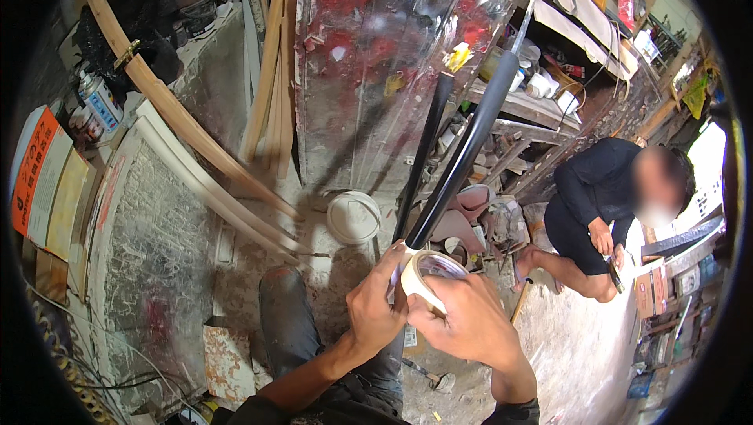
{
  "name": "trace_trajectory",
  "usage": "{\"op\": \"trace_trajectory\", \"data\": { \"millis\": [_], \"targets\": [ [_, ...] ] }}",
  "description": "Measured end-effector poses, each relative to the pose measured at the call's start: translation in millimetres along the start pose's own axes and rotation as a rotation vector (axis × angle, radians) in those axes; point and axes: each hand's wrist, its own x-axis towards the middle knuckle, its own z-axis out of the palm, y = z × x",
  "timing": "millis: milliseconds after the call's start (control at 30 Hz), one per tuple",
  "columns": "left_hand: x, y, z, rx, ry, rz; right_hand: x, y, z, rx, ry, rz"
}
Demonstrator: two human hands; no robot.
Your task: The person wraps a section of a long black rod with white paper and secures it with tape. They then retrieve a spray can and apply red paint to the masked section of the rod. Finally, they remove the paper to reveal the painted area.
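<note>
Two hands grip a glossy black pole and ring-shaped tape.

Your dark sleeves end partway along your bare forearms. Your trousers are dark grey and look faded, with paler, dusty-looking smudges around the knee. Your left hand and right hand are ungloved.

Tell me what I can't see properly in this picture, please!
All in the head view:
- Lower end of the longer black pole: hidden by the left hand and tape roll.
- Small thing by the other person's hands: too small to tell.
- Coiled hose, lower left: cut off by the dark rim.
</note>
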Motion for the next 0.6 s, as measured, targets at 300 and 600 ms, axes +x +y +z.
{"op": "trace_trajectory", "data": {
  "millis": [300,600],
  "targets": [
    [9,4,-2,0.009,-0.025,-0.028,3,2,1,0.014,0.03,-0.016],
    [20,16,-13,-0.106,-0.068,-0.237,3,4,4,-0.022,0.036,-0.053]
  ]
}}
